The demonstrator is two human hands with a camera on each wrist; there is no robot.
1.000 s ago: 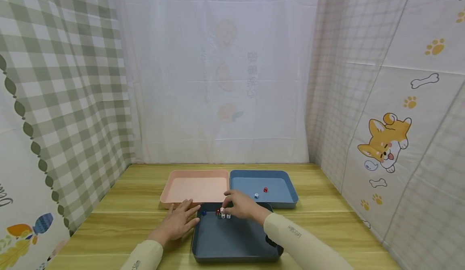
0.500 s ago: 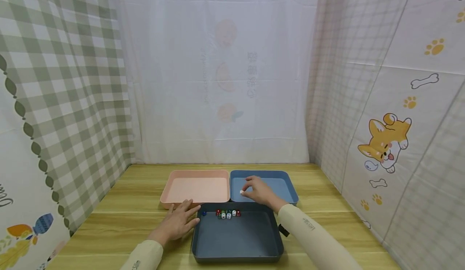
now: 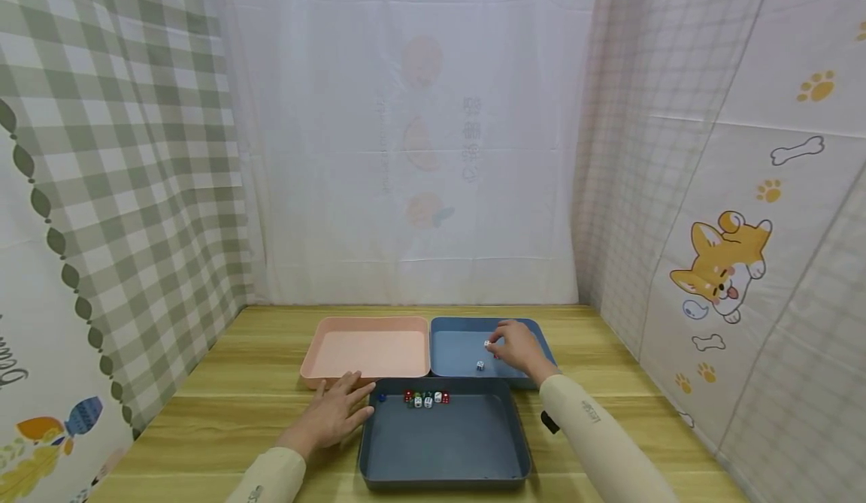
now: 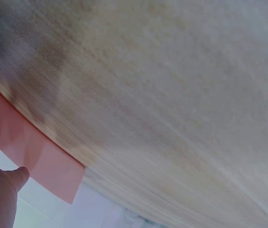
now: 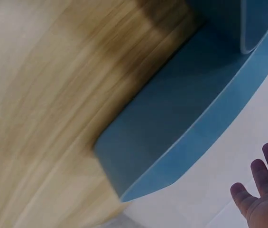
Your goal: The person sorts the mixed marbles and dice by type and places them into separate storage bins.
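Observation:
My right hand (image 3: 519, 349) is over the blue tray (image 3: 449, 330), pinching a white die (image 3: 486, 344) between thumb and fingertips. A red die (image 3: 496, 356) shows just below those fingertips, and another white die (image 3: 479, 365) lies nearer the tray's front wall. My left hand (image 3: 331, 416) lies with fingers spread beside the left wall of the dark grey tray (image 3: 443, 450), its fingertips near the front of the pink tray (image 3: 365, 349). Along the back of the dark tray sit several red, white and green dice (image 3: 428, 402), with a blue die (image 3: 382, 398) apart to the left.
The pink and blue trays stand side by side, with the dark tray close in front of them. All three are on a wood-grain table (image 3: 223, 413). A white curtain (image 3: 419, 262) hangs behind, and patterned cloths enclose both sides.
My right hand has lifted a white die from the dark tray and carried it forward and right over the blue tray. My left hand has stayed in place.

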